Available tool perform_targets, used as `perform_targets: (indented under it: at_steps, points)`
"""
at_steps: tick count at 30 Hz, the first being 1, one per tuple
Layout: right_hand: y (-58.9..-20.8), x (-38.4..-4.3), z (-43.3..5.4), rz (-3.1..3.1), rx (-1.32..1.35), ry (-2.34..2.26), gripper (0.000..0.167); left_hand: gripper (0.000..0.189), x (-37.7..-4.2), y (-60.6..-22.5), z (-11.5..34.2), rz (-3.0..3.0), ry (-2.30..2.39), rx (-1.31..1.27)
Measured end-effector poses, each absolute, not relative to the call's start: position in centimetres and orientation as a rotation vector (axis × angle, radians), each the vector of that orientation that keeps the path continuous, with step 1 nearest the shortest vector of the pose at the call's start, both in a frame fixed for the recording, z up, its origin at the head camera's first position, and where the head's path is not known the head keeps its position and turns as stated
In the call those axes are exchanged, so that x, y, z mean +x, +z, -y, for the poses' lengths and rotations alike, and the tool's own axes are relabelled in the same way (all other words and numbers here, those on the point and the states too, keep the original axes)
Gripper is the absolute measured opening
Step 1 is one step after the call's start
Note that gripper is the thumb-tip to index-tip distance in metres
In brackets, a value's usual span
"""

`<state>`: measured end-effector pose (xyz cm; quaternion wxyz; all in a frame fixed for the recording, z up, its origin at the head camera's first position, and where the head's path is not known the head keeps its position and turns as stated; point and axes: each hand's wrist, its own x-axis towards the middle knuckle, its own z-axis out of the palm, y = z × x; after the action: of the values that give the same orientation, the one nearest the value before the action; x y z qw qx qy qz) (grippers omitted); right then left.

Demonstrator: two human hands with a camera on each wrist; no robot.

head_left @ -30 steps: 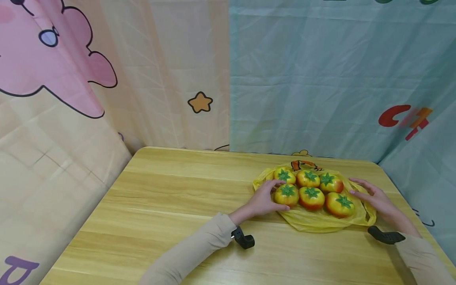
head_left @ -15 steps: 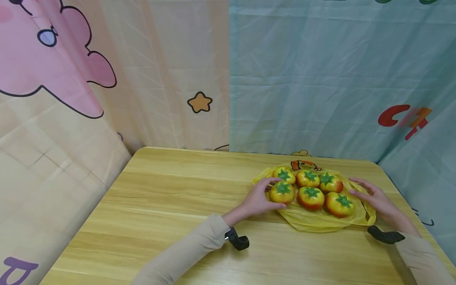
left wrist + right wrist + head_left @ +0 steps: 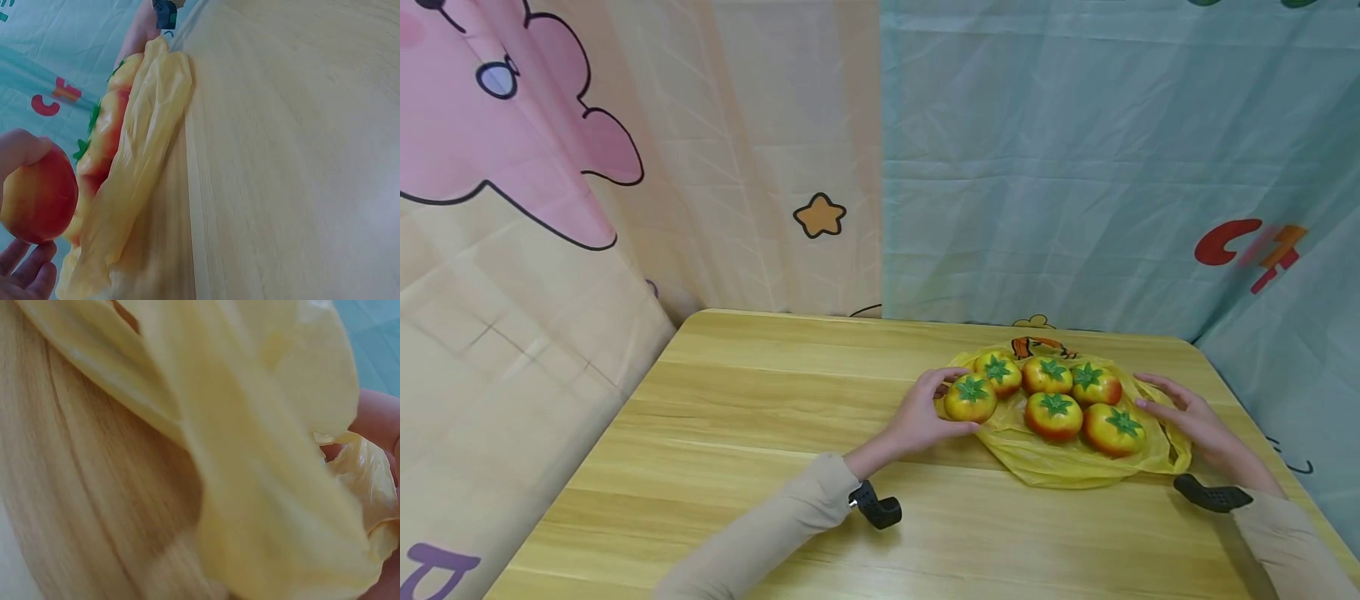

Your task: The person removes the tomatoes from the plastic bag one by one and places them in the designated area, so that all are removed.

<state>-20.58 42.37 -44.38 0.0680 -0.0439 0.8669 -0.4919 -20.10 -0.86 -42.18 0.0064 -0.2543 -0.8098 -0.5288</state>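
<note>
My left hand (image 3: 921, 414) grips a yellow-and-red persimmon (image 3: 970, 398) with a green leafy top, at the left edge of a yellow plastic bag (image 3: 1060, 467). In the left wrist view, the thumb and fingers sit on opposite sides of this persimmon (image 3: 40, 197), clear of the bag. Several more persimmons lie on the flattened bag, green tops up, such as one at the front (image 3: 1053, 417). At the bag's right end, my right hand (image 3: 1202, 425) holds its edge. In the right wrist view, thin crumpled plastic (image 3: 269, 475) covers much of the hand.
The bag lies toward the back right of a wooden table (image 3: 737, 467). Printed cloth curtains (image 3: 1037, 167) hang behind and beside the table. Black wrist straps (image 3: 876, 508) sit on both wrists.
My left hand has moved left with the front-left persimmon, parting it from the others in the front row. The right hand has stayed at the bag's right end.
</note>
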Motion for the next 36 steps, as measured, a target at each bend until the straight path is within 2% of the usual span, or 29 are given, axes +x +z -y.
perform_targets:
  at_steps: [22,36]
  points:
    - [-44.6,-20.6,-42.3,-2.604,-0.187,-1.565,0.055,0.069,-21.9,-41.3,6.0,2.48,-1.608,-0.629]
    - [-44.3,-20.7,-42.2,-2.596,-0.164,-1.529,0.059,0.07,-22.9,-42.2,8.0,2.427,-1.629,-0.525]
